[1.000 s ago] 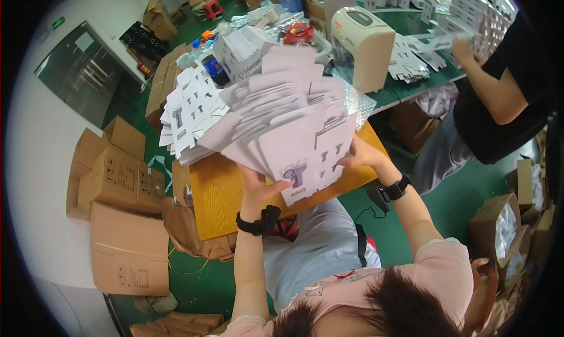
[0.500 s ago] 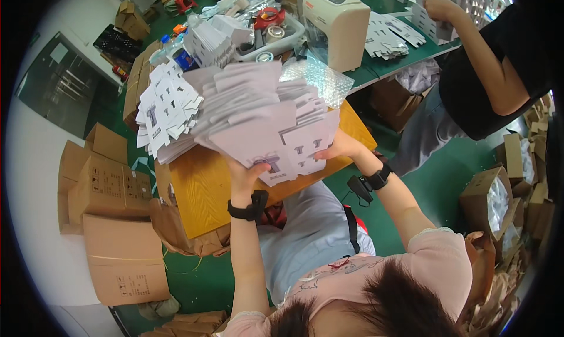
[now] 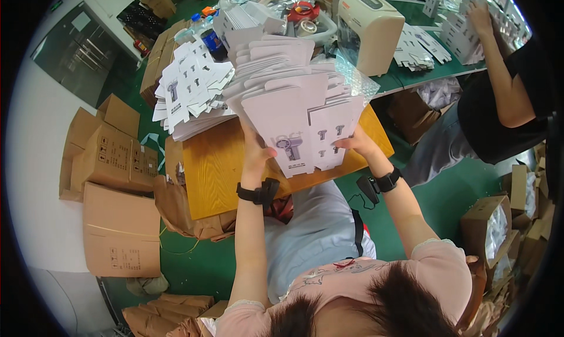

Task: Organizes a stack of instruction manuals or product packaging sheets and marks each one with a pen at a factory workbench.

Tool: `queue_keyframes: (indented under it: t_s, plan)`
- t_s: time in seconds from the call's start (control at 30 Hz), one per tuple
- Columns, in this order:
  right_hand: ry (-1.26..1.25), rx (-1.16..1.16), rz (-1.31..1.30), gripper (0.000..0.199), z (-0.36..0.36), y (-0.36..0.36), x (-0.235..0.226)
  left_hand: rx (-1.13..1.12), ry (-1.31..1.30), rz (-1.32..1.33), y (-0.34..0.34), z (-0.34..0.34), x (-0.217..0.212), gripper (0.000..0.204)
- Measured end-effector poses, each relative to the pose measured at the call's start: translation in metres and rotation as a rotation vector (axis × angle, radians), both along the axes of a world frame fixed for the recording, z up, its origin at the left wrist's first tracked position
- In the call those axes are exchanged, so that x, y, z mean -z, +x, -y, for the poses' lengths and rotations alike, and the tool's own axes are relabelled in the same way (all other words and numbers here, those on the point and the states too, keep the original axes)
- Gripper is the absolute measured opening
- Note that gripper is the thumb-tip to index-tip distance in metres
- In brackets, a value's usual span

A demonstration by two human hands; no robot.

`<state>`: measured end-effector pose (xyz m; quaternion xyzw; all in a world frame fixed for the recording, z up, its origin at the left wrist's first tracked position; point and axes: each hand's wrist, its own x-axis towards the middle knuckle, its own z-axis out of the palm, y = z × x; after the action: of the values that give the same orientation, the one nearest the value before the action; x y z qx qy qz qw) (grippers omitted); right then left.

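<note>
A thick stack of flattened white printed boxes [image 3: 288, 116] stands tilted over the wooden table [image 3: 214, 172], its front sheet showing a purple device. My left hand [image 3: 256, 151] grips the stack's left side, thumb toward the front and fingers mostly hidden behind. On the opposite edge, my right hand [image 3: 359, 144] is closed round the sheets, with its thumb on the printed front. Just left of the stack lies a looser pile of similar flattened boxes [image 3: 191, 81].
A beige machine [image 3: 370, 34] stands on the green table [image 3: 411, 81] beyond. A plastic bin [image 3: 326, 34] holds tape and tools. At right, a person in black [image 3: 499, 96] handles white boxes. Brown cartons [image 3: 111, 161] stand at left, and more open cartons [image 3: 484, 225] at right.
The stack, still between both hands, is more upright and further right of the loose pile. The whole view has shifted. The other person's hand has moved among the white boxes.
</note>
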<state>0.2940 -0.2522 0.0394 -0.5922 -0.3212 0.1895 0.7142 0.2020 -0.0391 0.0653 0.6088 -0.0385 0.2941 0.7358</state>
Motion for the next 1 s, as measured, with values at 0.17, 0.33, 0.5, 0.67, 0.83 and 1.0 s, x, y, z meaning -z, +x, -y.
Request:
queue_keyframes:
  t_s: [0.17, 0.33, 0.5, 0.67, 0.83, 1.0]
  plan:
    - [-0.011, -0.022, 0.029, 0.064, 0.005, 0.007, 0.007, 0.165, 0.185, 0.168, 0.017, -0.042, 0.029, 0.099]
    - [-0.100, -0.104, -0.011, 0.069, 0.007, -0.002, 0.009, 0.174, -0.213, -0.302, 0.020, -0.074, 0.067, 0.060]
    - [-0.172, -0.083, 0.048, 0.067, 0.008, -0.006, 0.007, 0.181, -0.424, -0.285, 0.014, -0.059, 0.048, 0.052]
    - [-0.048, -0.016, 0.124, 0.065, 0.002, -0.006, 0.014, 0.508, -0.301, 0.201, -0.006, -0.051, 0.022, 0.069]
    - [-0.056, -0.025, 0.148, 0.088, 0.002, -0.009, 0.019, 0.224, 0.580, 0.111, -0.042, -0.018, 0.037, 0.075]
    - [-0.087, -0.166, 0.145, 0.105, 0.006, -0.008, 0.008, -0.218, 1.393, 0.149, -0.059, 0.008, 0.023, 0.047]
